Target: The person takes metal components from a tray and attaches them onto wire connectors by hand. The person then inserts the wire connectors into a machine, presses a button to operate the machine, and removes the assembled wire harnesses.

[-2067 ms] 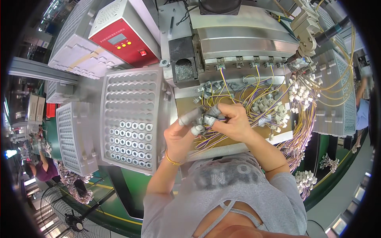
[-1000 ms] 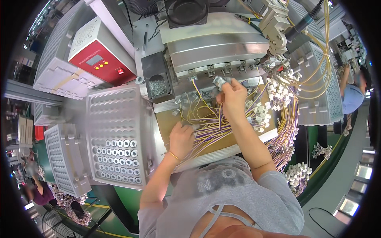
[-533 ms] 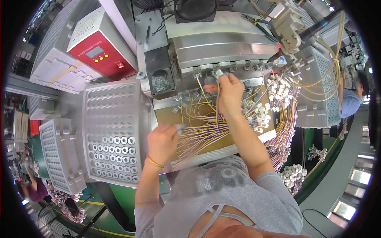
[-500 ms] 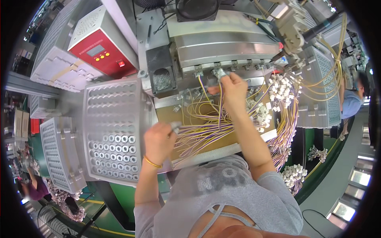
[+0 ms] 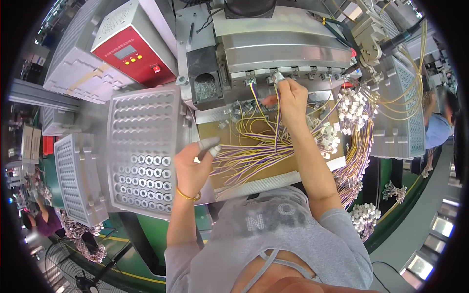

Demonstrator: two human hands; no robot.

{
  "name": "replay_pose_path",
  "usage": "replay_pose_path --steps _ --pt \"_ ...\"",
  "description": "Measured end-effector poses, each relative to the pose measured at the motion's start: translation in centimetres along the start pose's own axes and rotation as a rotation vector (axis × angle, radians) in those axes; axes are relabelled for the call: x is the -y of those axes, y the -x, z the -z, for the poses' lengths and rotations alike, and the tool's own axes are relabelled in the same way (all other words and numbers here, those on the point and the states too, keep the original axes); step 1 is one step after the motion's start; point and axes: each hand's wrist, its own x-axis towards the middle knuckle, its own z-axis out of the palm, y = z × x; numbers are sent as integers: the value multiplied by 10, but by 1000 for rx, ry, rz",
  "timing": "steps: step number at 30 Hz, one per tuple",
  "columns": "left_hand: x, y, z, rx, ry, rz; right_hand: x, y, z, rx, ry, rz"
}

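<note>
My right hand (image 5: 294, 100) reaches up to a row of small metal clamps (image 5: 311, 75) along the front of a metal machine (image 5: 288, 51). Its fingers are curled at one clamp, closed on a yellow-and-purple wire lead (image 5: 277, 115); a grey-white cover shows at the fingertip, and the hand hides the lead's end. A second lead (image 5: 255, 95) hangs from the clamp to the left. Lower left, my left hand (image 5: 190, 168) is open, its covered thumb and forefinger apart and holding nothing visible. They are beside the ends of a spread wire bundle (image 5: 249, 158) on a brown board (image 5: 207, 132).
Left stands a clear tray (image 5: 141, 122) with rows of metal rings (image 5: 149, 180). Behind it is a red-and-white control box (image 5: 132, 53). A black bin (image 5: 205, 83) flanks the machine, with pliers (image 5: 332, 31) on top. White connectors (image 5: 351, 110) pile up right.
My left thumb and forefinger have parted and moved slightly away from the wire ends. My right hand stays at the same clamp, its fingers shifted a little. The whole view has shifted slightly.
</note>
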Motion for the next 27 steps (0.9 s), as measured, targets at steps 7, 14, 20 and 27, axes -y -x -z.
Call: replay_pose_path --steps 7,14,20,27 --pt "3 3 -5 110 485 186 0 7 -10 -102 -175 67" --pt "-9 11 2 68 249 42 21 10 16 43 748 266" --pt "-24 15 1 -172 -290 -630 25 77 -3 382 362 584" --pt "78 -1 67 -453 -550 -338 29 76 12 659 349 216"
